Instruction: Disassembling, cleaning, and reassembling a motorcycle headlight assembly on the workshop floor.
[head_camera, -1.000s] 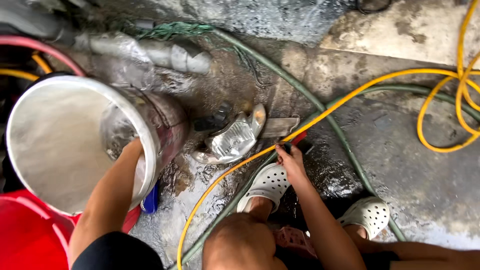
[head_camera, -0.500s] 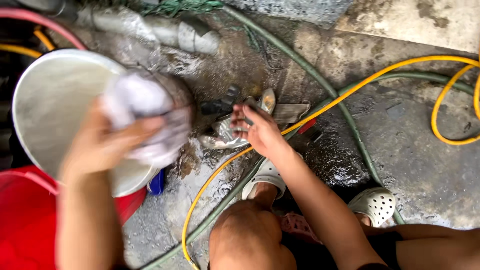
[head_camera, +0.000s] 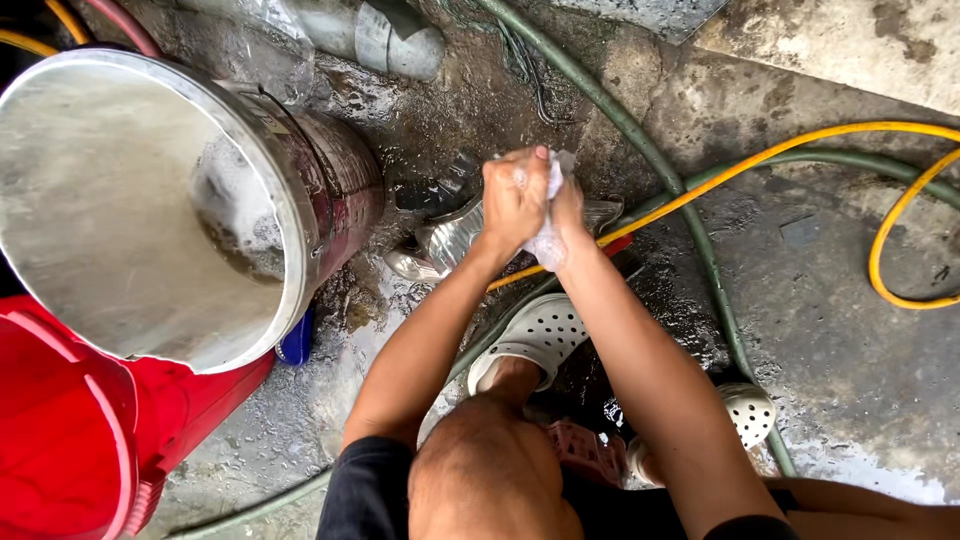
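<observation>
A: Sponge (head_camera: 548, 240), pale and soapy, sits squeezed between both hands, just right of the steel pot (head_camera: 170, 200).
B: Fingers?
A: Left hand (head_camera: 512, 200) and right hand (head_camera: 570, 215) are clamped together on it, wringing; it looks ready for scrubbing.

Wet, stained concrete floor (head_camera: 820, 330) under flat daylight. 1 yellow hose (head_camera: 800, 148) and 1 green hose (head_camera: 640, 150) cross it. A grey pipe (head_camera: 385, 35) lies at the top; a paler concrete slab (head_camera: 850, 45) fills the upper right corner.
</observation>
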